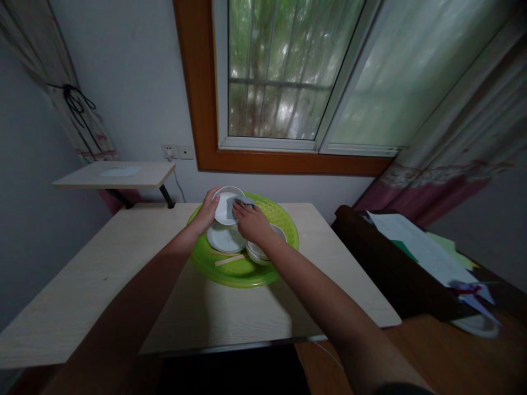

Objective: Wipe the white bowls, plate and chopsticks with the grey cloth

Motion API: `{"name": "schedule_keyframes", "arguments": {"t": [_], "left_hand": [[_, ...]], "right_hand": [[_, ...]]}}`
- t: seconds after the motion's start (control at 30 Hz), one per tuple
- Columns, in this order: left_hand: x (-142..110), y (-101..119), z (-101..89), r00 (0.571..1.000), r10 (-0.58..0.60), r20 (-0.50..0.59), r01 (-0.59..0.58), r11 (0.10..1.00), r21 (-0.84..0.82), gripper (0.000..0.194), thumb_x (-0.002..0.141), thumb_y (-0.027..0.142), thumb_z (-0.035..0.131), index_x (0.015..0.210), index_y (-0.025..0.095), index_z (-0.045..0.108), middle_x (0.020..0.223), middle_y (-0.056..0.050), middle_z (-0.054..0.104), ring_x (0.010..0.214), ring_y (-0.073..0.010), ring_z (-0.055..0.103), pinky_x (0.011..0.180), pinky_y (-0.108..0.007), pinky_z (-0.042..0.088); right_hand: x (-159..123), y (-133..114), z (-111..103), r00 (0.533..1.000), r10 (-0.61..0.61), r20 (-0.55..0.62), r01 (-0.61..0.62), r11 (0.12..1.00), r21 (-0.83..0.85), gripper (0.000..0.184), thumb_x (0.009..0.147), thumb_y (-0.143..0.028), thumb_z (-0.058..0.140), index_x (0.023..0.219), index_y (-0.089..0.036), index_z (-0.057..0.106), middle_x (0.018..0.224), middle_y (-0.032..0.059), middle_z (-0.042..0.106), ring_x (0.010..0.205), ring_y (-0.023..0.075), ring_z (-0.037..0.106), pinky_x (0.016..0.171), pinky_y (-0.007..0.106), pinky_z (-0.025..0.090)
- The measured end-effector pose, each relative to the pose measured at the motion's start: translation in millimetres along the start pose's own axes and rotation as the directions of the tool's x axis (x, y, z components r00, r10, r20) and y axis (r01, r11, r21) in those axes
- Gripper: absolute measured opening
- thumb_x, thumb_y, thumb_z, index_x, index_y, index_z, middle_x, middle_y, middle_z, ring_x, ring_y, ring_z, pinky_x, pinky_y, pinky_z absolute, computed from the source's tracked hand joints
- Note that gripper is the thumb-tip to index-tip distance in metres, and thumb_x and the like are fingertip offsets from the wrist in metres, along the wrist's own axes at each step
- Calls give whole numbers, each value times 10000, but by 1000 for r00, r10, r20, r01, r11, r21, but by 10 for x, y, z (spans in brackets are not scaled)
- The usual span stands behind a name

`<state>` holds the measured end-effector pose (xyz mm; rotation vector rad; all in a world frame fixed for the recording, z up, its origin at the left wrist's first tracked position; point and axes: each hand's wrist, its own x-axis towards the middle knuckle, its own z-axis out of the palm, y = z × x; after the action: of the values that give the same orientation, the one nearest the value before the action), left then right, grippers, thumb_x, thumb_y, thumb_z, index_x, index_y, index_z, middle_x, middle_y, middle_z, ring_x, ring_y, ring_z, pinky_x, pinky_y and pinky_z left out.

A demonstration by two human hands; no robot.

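Note:
My left hand (208, 211) grips a white bowl (223, 209) by its left rim, tilted so that its inside faces me. Inside that bowl my right hand (250, 220) presses a grey cloth (245, 202), its fingers bent over it. Both hands are above a round bright green basin (242, 282). Below the bowl a white plate (225, 239) lies in the basin. Wooden chopsticks (229, 259) lie in front of it. Stacked white bowls (258, 254) stand at the right, partly hidden by my right wrist.
The basin stands on a pale wooden table (123, 263). A small raised shelf (115, 174) stands at the back left, near a wall socket (177, 152). Behind is a wood-framed window (280, 162). To the right, papers (415, 249) lie on a dark brown surface (362, 258).

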<state>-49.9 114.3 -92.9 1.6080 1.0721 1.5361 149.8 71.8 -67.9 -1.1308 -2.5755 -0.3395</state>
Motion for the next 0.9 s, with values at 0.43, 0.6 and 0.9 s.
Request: {"name": "schedule_keyframes", "arguments": {"t": [0.43, 0.6, 0.9], "left_hand": [[-54, 85, -3, 998, -57, 36, 58, 997, -42, 608, 958, 620, 412, 1424, 232, 457, 1346, -107, 582, 1207, -232, 577, 1053, -410, 476], [-80, 77, 6, 990, -102, 94, 114, 985, -130, 596, 958, 633, 388, 1408, 249, 463, 1392, -109, 569, 1222, -232, 587, 1048, -422, 495], [-90, 111, 72, 970, -165, 181, 198, 962, -189, 567, 948, 620, 415, 1368, 250, 508, 1354, -116, 622, 1198, -239, 625, 1009, -417, 534]], "right_hand": [[33, -99, -149, 964, -249, 98, 233, 961, 149, 466, 950, -306, 527, 1364, -101, 583, 1342, 177, 642, 1161, 268, 643, 1010, 405, 459], [49, -106, -81, 957, -290, 17, 286, 951, 119, 507, 981, -433, 502, 1383, -130, 559, 1509, 172, 498, 1391, 288, 471, 1118, 485, 361], [23, -103, 31, 993, -105, -55, 105, 995, -5, 775, 905, -476, 614, 1512, -58, 372, 1622, 219, 272, 1485, 350, 307, 1196, 544, 242]]}}
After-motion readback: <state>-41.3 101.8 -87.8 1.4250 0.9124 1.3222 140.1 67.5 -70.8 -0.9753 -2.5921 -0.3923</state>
